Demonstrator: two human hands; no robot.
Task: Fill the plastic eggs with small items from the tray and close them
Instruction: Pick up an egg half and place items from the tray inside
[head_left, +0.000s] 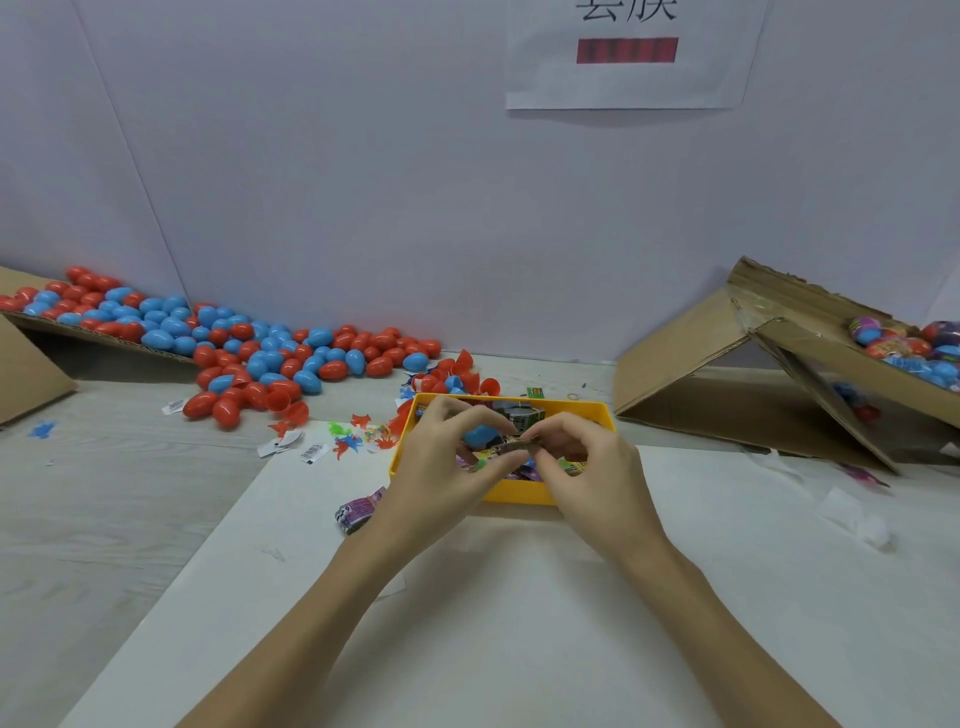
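**Pinching a small item over the yellow tray**

Working above the yellow tray (400, 457), both hands meet at its middle. Left hand (441, 462) is curled round a blue egg half (480, 434), thumb and forefinger also pinching one end of a small flat item (514, 444). Right hand (582, 457) pinches the other end between thumb and forefinger, other fingers curled. What the item is: too small to tell.

Tray sits on a white sheet (519, 623), packed with mixed small printed packets; print unreadable. A purple wrapped piece (358, 509) lies just beside the tray's near left corner.

Loose red and blue eggs (270, 358) spill from a cardboard flap (31, 374) at far left, down onto the table (104, 493). Open red halves (470, 376) lie just behind the tray. Small barcode labels (311, 453) and tiny plastic figures (348, 441) lie scattered left of it.

Right side: tipped cardboard box (727, 374) holding wrapped, multicoloured eggs (904, 348).

Wall notice (628, 57): dark characters cut off at top edge, not legible; red bar beneath, blurred.
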